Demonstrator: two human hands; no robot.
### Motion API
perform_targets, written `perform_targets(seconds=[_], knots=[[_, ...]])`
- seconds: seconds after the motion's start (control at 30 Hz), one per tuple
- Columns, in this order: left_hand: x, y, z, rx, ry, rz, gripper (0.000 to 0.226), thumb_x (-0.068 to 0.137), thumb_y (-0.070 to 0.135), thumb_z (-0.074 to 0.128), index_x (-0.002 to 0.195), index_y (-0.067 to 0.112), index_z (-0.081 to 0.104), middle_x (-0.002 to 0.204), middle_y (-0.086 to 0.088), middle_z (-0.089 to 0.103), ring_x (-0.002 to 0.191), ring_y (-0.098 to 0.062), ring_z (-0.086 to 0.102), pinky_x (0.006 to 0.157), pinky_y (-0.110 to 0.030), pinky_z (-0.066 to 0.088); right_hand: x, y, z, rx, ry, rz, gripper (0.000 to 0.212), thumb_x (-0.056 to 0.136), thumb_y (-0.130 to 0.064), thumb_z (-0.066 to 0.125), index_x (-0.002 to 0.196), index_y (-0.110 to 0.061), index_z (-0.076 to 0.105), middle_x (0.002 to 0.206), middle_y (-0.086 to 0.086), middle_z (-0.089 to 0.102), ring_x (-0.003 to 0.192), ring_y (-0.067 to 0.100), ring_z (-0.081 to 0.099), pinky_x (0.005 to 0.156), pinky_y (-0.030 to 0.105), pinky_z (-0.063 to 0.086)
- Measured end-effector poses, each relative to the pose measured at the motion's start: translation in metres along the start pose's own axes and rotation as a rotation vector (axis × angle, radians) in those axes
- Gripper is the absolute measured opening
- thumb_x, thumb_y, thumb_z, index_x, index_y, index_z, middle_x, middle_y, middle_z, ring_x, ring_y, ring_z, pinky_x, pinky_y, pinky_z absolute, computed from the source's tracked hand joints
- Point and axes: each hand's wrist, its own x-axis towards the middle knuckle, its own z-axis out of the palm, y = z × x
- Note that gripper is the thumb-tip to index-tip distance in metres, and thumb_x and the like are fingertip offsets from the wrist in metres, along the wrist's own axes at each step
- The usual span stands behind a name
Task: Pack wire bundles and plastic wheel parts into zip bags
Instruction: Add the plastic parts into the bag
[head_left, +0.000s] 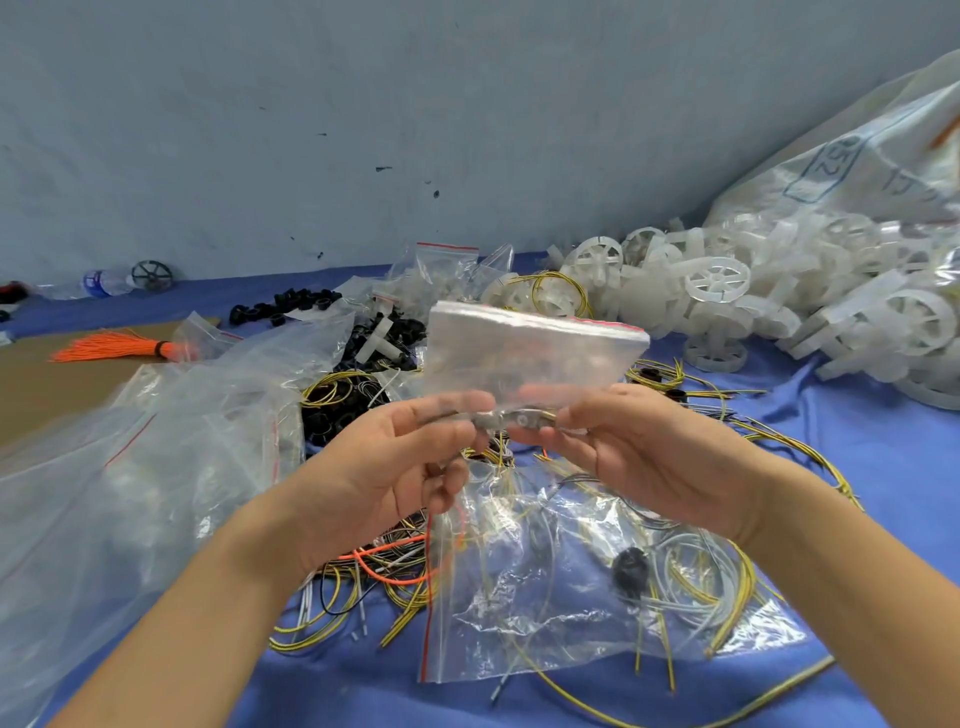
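Observation:
I hold a small clear zip bag (530, 353) upright in front of me, its red zip strip at the top. My left hand (395, 462) pinches its lower left corner and my right hand (644, 457) pinches its lower right. Small dark and metal parts sit at the bag's bottom between my fingers. Below my hands lies a bigger zip bag (561, 587) with yellow and grey wires and a black part inside. Loose yellow wire bundles (332, 395) and orange wires (395, 561) spread over the blue table (883, 447). White plastic wheels (717, 280) pile at the back right.
A large clear sack (857, 171) of white wheels leans at the far right. Empty plastic bags (130, 467) cover the left side. An orange wire bundle (119, 348) lies on cardboard at the left. Black plastic parts (280, 306) sit mid-table. A water bottle (104, 283) lies by the wall.

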Motion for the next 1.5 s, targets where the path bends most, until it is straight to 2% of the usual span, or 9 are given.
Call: perform_targets(seconds=[0.17, 0.53, 0.63, 0.77, 0.97, 1.13, 1.33, 1.43, 1.5], knots=[[0.004, -0.006, 0.005, -0.049, 0.112, 0.002, 0.028, 0.074, 0.005, 0.073, 0.101, 0.013, 0.076, 0.071, -0.003, 0.063, 0.051, -0.009, 0.056, 0.041, -0.018, 0.045, 0.005, 0.007, 0.008, -0.403, 0.116, -0.180, 0.041, 0.081, -0.002, 0.072, 0.121, -0.002, 0.065, 0.122, 0.015, 0.068, 0.116, 0.022, 0.064, 0.093, 0.021, 0.049], [0.001, -0.001, 0.008, -0.308, 0.103, -0.115, 0.014, 0.080, 0.019, 0.074, 0.090, 0.009, 0.077, 0.081, -0.004, 0.066, 0.059, -0.006, 0.061, 0.049, -0.014, 0.052, 0.006, 0.010, 0.016, -0.988, 0.334, -0.390, 0.032, 0.087, 0.001, 0.069, 0.106, -0.026, 0.074, 0.095, 0.000, 0.076, 0.079, 0.015, 0.070, 0.076, 0.026, 0.055], [0.001, -0.001, 0.009, -0.229, 0.130, -0.163, 0.027, 0.084, 0.033, 0.066, 0.096, 0.011, 0.076, 0.086, -0.010, 0.070, 0.058, -0.010, 0.062, 0.047, -0.018, 0.052, 0.003, 0.010, 0.015, -1.011, 0.315, -0.363, 0.022, 0.089, -0.020, 0.071, 0.109, -0.030, 0.073, 0.092, -0.001, 0.075, 0.075, 0.018, 0.069, 0.071, 0.033, 0.056], [0.001, -0.002, 0.012, -0.028, 0.050, -0.161, 0.049, 0.089, 0.052, 0.060, 0.124, 0.018, 0.065, 0.118, -0.016, 0.069, 0.077, -0.017, 0.066, 0.056, -0.024, 0.054, 0.005, 0.011, 0.014, -0.852, 0.297, -0.311, 0.017, 0.095, -0.021, 0.063, 0.111, -0.022, 0.070, 0.094, -0.006, 0.077, 0.086, 0.008, 0.073, 0.069, 0.012, 0.050], [0.001, -0.006, 0.014, -0.020, 0.121, 0.026, 0.030, 0.083, 0.018, 0.068, 0.113, 0.018, 0.072, 0.099, -0.018, 0.071, 0.065, -0.021, 0.067, 0.054, -0.025, 0.054, 0.002, 0.006, 0.010, -0.568, 0.312, -0.189, 0.021, 0.098, -0.018, 0.055, 0.106, -0.031, 0.070, 0.084, 0.011, 0.075, 0.077, 0.023, 0.072, 0.065, 0.024, 0.052], [0.002, -0.001, 0.017, -0.068, 0.180, 0.009, 0.021, 0.077, 0.018, 0.066, 0.096, 0.016, 0.073, 0.084, -0.018, 0.071, 0.053, -0.019, 0.062, 0.046, -0.023, 0.050, 0.007, 0.006, 0.005, -0.295, 0.233, -0.110, 0.015, 0.092, -0.019, 0.061, 0.094, -0.028, 0.073, 0.082, 0.014, 0.071, 0.064, 0.023, 0.065, 0.058, 0.026, 0.052], [-0.002, 0.006, 0.014, -0.530, 0.149, -0.120, 0.016, 0.078, 0.012, 0.061, 0.091, 0.002, 0.062, 0.079, -0.010, 0.066, 0.054, -0.010, 0.060, 0.047, -0.016, 0.051, 0.004, 0.011, 0.006, -0.848, 0.168, -0.261, 0.035, 0.083, -0.027, 0.078, 0.112, -0.041, 0.065, 0.101, -0.007, 0.074, 0.084, 0.007, 0.068, 0.070, 0.018, 0.052], [-0.003, 0.004, 0.012, -0.632, 0.071, -0.140, 0.029, 0.075, 0.007, 0.071, 0.100, 0.002, 0.058, 0.085, -0.011, 0.065, 0.059, -0.011, 0.062, 0.050, -0.016, 0.053, 0.007, 0.017, 0.010, -0.930, 0.221, -0.395, 0.028, 0.088, -0.022, 0.072, 0.114, -0.029, 0.067, 0.096, 0.008, 0.072, 0.080, 0.029, 0.065, 0.069, 0.043, 0.051], [-0.002, 0.001, 0.011, -0.555, 0.027, -0.125, 0.034, 0.077, 0.014, 0.076, 0.106, 0.003, 0.063, 0.091, -0.010, 0.066, 0.065, -0.012, 0.064, 0.053, -0.019, 0.055, 0.007, 0.018, 0.009, -0.980, 0.278, -0.428, 0.020, 0.090, -0.027, 0.069, 0.110, -0.027, 0.070, 0.085, 0.008, 0.071, 0.068, 0.022, 0.058, 0.060, 0.041, 0.045]])
